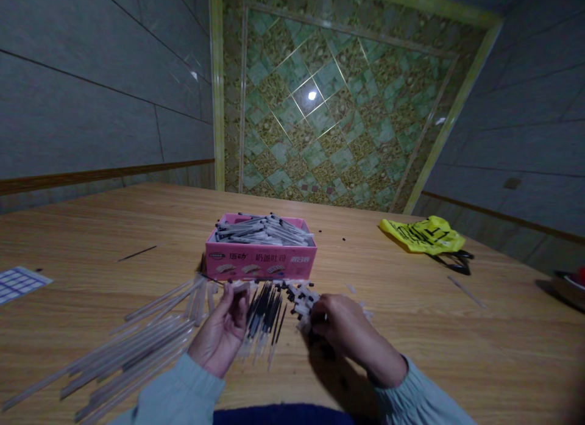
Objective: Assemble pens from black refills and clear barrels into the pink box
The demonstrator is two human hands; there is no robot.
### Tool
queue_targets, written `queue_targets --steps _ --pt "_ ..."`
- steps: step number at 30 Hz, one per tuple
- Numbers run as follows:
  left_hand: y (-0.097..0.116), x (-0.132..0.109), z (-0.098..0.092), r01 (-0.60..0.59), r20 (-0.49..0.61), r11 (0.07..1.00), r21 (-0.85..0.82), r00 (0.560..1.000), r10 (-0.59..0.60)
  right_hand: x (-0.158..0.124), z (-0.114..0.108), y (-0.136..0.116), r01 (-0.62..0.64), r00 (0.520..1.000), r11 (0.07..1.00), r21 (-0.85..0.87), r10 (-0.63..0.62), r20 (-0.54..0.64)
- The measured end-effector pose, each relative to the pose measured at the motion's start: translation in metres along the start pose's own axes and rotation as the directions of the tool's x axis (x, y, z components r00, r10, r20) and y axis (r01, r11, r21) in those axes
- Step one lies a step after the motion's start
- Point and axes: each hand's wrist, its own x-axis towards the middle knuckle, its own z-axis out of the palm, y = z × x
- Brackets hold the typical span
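My left hand point(222, 335) is closed, palm turned inward, with a short translucent plastic tube point(241, 286) across its fingertips. My right hand point(342, 328) reaches down with bent, pinched fingers at a pile of small black and clear plastic caps point(301, 298); its fingertips are partly hidden. Between the hands lies a bunch of thin black sticks with clear ends point(265, 312), resembling pen refills. Long clear plastic tubes point(137, 352) are spread to the left of my left hand. Just beyond both hands stands a pink box point(260, 267) filled with capped thin sticks point(265, 230).
A yellow bag point(423, 235) with black print and a black strap lies at the back right. On the left are a blue-and-white sheet point(22, 283) and one dark stick point(137, 253). A bowl-like container point(569, 291) sits at the right edge. The wooden table point(411, 291) meets tiled walls.
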Motion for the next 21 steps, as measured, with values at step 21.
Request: queue_targets --steps 21 --pt "-0.006 0.004 -0.006 -0.036 -0.034 0.972 0.234 0.998 0.045 -0.004 0.032 -0.005 -0.037 0.996 0.987 0.153 0.05 -0.079"
